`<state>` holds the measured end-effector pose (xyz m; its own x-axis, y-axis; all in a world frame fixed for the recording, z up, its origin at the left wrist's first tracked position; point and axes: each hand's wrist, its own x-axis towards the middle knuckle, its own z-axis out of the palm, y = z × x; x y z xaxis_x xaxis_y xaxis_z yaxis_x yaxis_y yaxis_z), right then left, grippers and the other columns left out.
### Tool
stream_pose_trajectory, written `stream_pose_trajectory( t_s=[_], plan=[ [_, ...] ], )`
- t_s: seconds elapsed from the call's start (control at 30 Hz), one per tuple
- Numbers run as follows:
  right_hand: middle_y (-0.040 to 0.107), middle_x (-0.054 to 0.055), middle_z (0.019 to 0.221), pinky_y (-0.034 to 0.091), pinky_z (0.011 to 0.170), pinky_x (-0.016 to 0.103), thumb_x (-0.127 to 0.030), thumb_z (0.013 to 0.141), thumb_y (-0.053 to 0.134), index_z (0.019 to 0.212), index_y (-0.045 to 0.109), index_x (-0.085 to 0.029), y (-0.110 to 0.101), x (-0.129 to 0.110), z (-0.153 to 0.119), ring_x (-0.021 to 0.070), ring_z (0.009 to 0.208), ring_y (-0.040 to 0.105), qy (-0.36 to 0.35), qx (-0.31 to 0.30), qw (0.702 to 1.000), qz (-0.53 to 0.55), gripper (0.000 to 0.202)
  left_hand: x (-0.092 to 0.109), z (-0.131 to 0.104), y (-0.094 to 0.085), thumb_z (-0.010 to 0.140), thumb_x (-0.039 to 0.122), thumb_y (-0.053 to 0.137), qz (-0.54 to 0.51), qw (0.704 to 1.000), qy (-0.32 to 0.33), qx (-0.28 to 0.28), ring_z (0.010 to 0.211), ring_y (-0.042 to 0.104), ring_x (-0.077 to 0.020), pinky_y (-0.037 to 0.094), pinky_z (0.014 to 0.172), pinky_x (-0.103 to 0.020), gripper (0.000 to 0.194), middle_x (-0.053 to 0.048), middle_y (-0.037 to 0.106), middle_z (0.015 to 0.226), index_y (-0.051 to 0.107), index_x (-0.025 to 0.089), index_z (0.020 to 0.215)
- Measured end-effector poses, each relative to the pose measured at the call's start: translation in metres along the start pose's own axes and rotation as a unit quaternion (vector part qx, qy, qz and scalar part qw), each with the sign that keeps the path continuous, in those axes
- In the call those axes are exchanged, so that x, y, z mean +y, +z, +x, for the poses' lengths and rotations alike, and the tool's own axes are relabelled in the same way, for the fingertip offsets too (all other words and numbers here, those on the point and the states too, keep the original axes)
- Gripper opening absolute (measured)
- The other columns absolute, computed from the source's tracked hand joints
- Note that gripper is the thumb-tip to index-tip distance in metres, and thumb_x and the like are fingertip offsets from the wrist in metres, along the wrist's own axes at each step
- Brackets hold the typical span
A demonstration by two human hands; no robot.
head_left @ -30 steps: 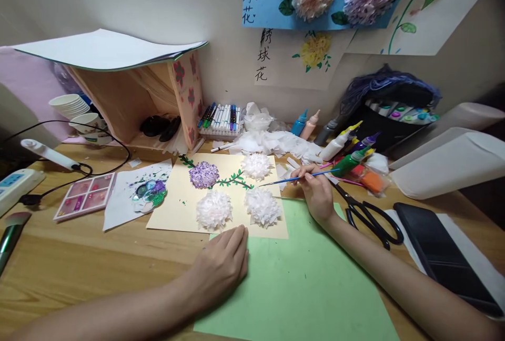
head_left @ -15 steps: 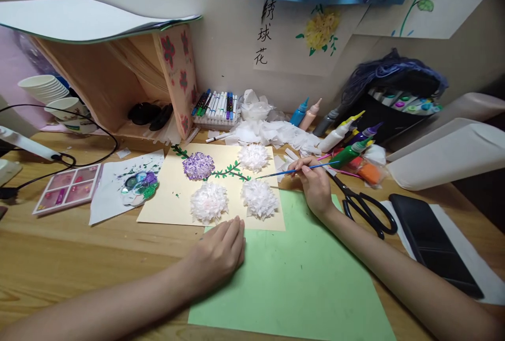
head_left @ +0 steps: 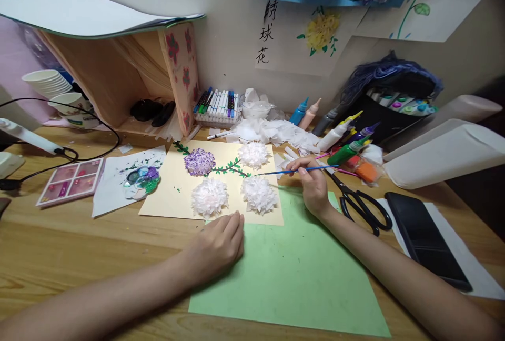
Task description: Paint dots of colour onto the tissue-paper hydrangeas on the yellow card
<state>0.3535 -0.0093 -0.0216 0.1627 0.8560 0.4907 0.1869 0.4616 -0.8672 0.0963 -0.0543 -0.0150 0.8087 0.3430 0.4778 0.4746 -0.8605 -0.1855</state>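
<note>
My right hand (head_left: 313, 191) pinches a thin blue paintbrush (head_left: 307, 169), its bristles pointing left at the tip of a painted green-leaved branch (head_left: 226, 168). The branch runs across a cream sheet (head_left: 163, 201) between ruffled paper flowers. One flower is purple and white (head_left: 200, 162); white ones sit at the upper right (head_left: 253, 154), the lower right (head_left: 259, 194) and, faintly pink, the lower left (head_left: 210, 197). My left hand (head_left: 219, 241) lies with its fingers together at the cream sheet's lower edge, over a green sheet (head_left: 292, 278). Its thumb is hidden.
Left of the cream sheet lies a paint-smeared palette (head_left: 138, 180) on white paper. Black scissors (head_left: 365, 209) and a dark flat case (head_left: 428, 241) lie at the right. Behind stand markers (head_left: 216, 104), tissue scraps (head_left: 268, 133) and a green paint bottle (head_left: 349, 151).
The view has shifted slightly. The brush tip stays near the branch end by the lower right white flower, and the left hand keeps its place at the sheet's edge.
</note>
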Motion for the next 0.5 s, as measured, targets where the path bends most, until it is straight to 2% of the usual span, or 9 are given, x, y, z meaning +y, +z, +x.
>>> stream_pose_trajectory(
  t_s=[0.13,0.27,0.4,0.5],
  plan=[
    [0.055,0.002,0.081,0.042,0.072,0.033,-0.027,0.088,0.042,0.084,0.052,-0.022,-0.0015,0.0007,-0.0041,0.0161,0.078,0.053,-0.062,0.016,0.997,-0.041,0.012,0.0000,-0.0007,0.0000,0.086,0.013,0.044,-0.001,1.000,0.001,0.000,0.073,0.063,-0.0208,0.050,0.055,-0.030,0.026,-0.014,0.067,0.085,0.059,-0.001,0.104],
    [0.057,0.002,0.081,0.043,0.075,0.035,-0.025,0.087,0.042,0.084,0.052,-0.023,-0.0022,0.0002,-0.0082,0.0175,0.079,0.055,-0.109,-0.010,0.991,-0.076,0.011,0.0004,-0.0015,0.0009,0.087,0.013,0.043,0.002,1.000,0.005,0.005,0.075,0.063,-0.0211,0.050,0.056,-0.030,0.027,-0.015,0.067,0.087,0.058,0.000,0.104],
    [0.059,0.003,0.082,0.043,0.075,0.037,-0.023,0.086,0.043,0.085,0.053,-0.023,-0.0013,-0.0013,-0.0103,0.0191,0.079,0.056,-0.127,-0.044,0.985,-0.113,0.010,0.0001,-0.0015,0.0009,0.087,0.013,0.043,0.000,1.000,0.006,0.004,0.077,0.063,-0.0215,0.050,0.057,-0.030,0.027,-0.016,0.067,0.088,0.058,-0.001,0.104],
    [0.059,0.003,0.083,0.043,0.075,0.038,-0.022,0.086,0.043,0.085,0.052,-0.023,-0.0009,-0.0022,-0.0103,0.0195,0.080,0.056,-0.128,-0.047,0.981,-0.136,0.010,-0.0003,-0.0007,-0.0001,0.086,0.012,0.042,0.000,1.000,0.005,0.003,0.076,0.063,-0.0214,0.051,0.057,-0.030,0.026,-0.016,0.067,0.088,0.059,-0.001,0.102]
  ],
)
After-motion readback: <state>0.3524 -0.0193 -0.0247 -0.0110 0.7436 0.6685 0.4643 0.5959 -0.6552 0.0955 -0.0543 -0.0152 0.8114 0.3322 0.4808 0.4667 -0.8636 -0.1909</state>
